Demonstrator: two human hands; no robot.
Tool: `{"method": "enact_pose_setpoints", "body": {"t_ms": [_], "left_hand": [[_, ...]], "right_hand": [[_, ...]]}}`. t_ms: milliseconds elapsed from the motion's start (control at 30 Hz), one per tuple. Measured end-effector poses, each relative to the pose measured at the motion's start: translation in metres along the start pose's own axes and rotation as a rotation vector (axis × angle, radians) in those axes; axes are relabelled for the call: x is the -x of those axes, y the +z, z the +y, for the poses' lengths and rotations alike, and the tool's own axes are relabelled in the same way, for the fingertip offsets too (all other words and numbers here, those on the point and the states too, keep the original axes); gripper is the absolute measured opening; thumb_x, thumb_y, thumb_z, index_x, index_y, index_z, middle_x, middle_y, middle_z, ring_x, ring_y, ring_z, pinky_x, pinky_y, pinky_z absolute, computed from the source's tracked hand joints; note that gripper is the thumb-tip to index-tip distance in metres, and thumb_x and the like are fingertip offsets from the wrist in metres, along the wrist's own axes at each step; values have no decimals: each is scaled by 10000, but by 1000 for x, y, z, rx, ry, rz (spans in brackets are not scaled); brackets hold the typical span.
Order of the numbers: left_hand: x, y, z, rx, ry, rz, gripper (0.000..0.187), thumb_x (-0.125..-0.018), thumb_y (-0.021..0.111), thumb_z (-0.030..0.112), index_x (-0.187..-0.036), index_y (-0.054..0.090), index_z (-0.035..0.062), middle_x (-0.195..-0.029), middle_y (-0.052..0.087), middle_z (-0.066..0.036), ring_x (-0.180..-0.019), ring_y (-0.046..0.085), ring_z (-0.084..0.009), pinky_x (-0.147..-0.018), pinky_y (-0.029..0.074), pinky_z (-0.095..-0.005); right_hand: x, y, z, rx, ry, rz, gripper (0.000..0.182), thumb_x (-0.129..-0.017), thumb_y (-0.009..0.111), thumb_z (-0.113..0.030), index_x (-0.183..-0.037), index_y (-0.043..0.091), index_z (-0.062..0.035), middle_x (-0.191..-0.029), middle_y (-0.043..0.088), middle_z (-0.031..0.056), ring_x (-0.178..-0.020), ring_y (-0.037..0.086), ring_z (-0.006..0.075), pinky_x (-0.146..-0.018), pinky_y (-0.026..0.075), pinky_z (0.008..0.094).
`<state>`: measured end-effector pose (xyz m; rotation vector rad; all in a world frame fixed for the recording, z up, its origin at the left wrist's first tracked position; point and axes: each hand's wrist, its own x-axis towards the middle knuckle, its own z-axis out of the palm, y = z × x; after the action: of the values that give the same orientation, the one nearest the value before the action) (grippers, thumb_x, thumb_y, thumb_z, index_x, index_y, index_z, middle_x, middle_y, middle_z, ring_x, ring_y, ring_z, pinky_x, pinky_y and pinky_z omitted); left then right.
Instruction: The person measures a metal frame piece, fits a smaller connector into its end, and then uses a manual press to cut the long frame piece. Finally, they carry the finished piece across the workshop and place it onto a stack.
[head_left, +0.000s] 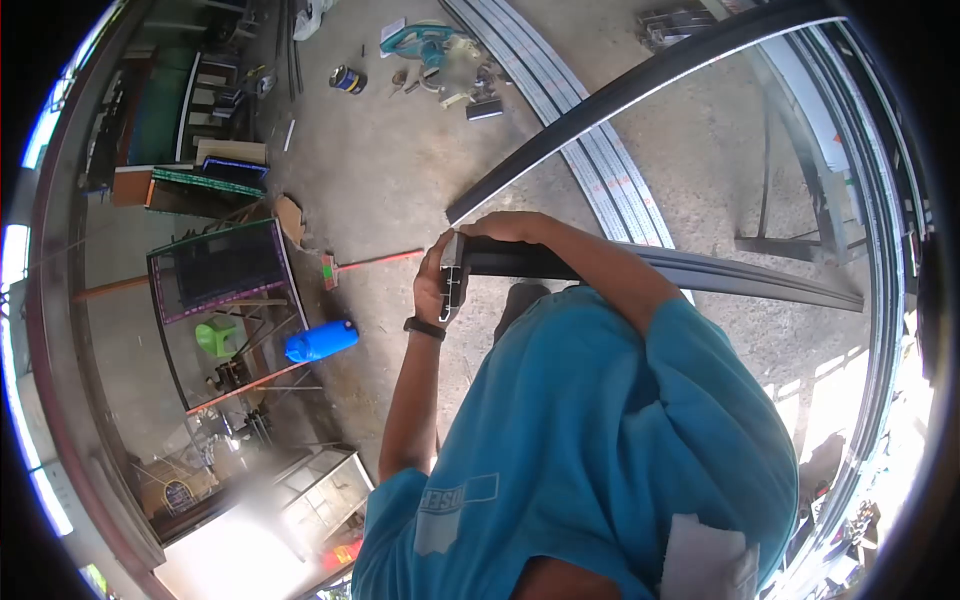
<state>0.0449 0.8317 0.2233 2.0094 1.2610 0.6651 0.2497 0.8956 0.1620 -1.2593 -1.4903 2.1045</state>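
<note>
Black profile (525, 258) was held above the concrete floor (340, 220), well in from the floor's left edge, crossing pale strips (612, 175) near their closer end. The left hand (430, 285) wrapped the profile's hollow end; the right hand (505, 227) curled closely over it just beside.

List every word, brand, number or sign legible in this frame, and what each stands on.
"SE", seemingly mid-word: the teal short-sleeved fabric shirt; its neighbouring letters are unclear.
Red print on the long, pale, flat strips: too small to read.
Label on the small dark-and-yellow cylindrical tin: too small to read.
I can make out no other text.
</note>
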Motion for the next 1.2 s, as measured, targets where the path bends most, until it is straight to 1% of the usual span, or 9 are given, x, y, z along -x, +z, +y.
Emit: {"method": "enact_pose_setpoints", "body": {"t_ms": [300, 400, 500, 600, 800, 900, 1033, 1133, 1200], "left_hand": [[-1, 6, -7, -2, -16, 21, 654, -805, 695, -66, -1404, 456, 47, -1262, 637, -108, -1155, 621, -185, -996, 498, -298], [-1, 5, 0, -64, 21, 39, 654, -806, 710, -38, -1404, 459, 52, -1275, 629, -116, -1170, 615, -199, -1006, 491, -308], [1, 5, -3, -191, 62, 53, 661, -807, 722, -11, -1408, 455, 54, -1313, 606, -127, -1194, 602, -220, -1025, 479, -326], [5, 7, -12, -146, 88, 81, 662, -806, 727, -2, -1408, 456, 54, -1323, 599, -129, -1199, 601, -235, -1024, 480, -333], [6, 5, -9, -248, 45, 63, 658, -808, 734, -5, -1407, 470, 57, -1326, 595, -121, -1179, 603, -239, -1013, 481, -337], [3, 9, -16, -148, 64, 129, 644, -795, 767, 84, -1385, 520, 165, -1188, 660, -115, -1027, 641, -292, -905, 532, -373], [2, 7, -13, -170, 21, 128, 624, -801, 762, 78, -1370, 531, 191, -1111, 668, -104, -1009, 648, -293, -886, 538, -370], [1, 8, -27, -96, -91, 32, 681, -775, 743, -27, -1397, 487, 81, -1286, 609, -101, -1158, 597, -218, -1020, 469, -316], [0, 7, -28, -132, -128, 9, 675, -773, 738, -34, -1390, 489, 82, -1270, 616, -91, -1145, 608, -206, -1005, 478, -311]], "right_hand": [[11, -3, -3, -154, 22, -31, 565, -920, 526, -465, -1300, 620, -57, -1379, 571, 133, -1214, 528, 262, -1058, 371, 405], [25, -7, -9, -65, -67, -67, 562, -934, 524, -472, -1301, 596, -52, -1353, 582, 152, -1210, 537, 262, -1042, 382, 406], [10, -3, 7, 247, -243, 65, 572, -973, 487, -503, -1293, 557, -34, -1265, 614, 212, -1171, 579, 323, -993, 423, 430], [19, 1, 10, 421, -324, 126, 579, -1013, 418, -528, -1266, 527, -18, -1154, 635, 268, -1107, 606, 415, -935, 457, 471], [14, 8, 12, 495, -317, 201, 516, -1030, 387, -505, -1175, 546, -37, -1048, 659, 260, -1022, 624, 454, -882, 468, 517], [14, 6, 10, 494, -302, 182, 513, -1035, 377, -496, -1180, 549, -35, -1062, 660, 260, -1035, 623, 453, -891, 467, 516], [11, 4, 11, 486, -309, 159, 534, -1037, 369, -502, -1235, 552, -41, -1107, 656, 264, -1072, 614, 452, -921, 465, 502], [0, 3, 18, 454, -318, 151, 551, -1036, 366, -509, -1253, 570, -45, -1135, 654, 260, -1103, 607, 438, -947, 462, 485], [-9, 3, 25, 430, -338, 156, 558, -1036, 367, -515, -1244, 590, -47, -1144, 656, 251, -1117, 606, 424, -959, 460, 475]]}}
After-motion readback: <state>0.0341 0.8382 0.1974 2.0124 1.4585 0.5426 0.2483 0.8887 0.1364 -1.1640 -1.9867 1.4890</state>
